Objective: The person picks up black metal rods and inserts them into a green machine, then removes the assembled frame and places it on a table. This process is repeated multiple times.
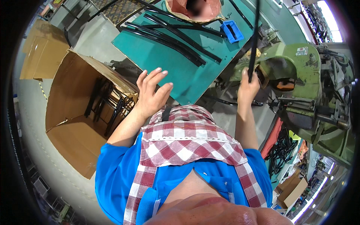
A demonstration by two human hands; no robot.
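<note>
My right hand (248,89) is closed round the lower end of a long, thin black tube (254,41), which rises nearly upright past the top of the view. To the left, my left hand (153,92) is raised with its fingers spread and holds nothing. It hovers by the near left edge of a green tabletop (180,80). Several glossy black tubes (165,41) lie across that tabletop. Beyond them stands a pinkish, open-topped container (215,9), its dark inside hard to make out. Beside it sits a small blue plastic bin (232,32).
At my left stands a large open cardboard box (71,131) with several black tubular parts inside. Another carton (41,52) is behind it. A green metal machine (307,71) stands close at right, near my right hand. Black parts (281,153) are heaped further right.
</note>
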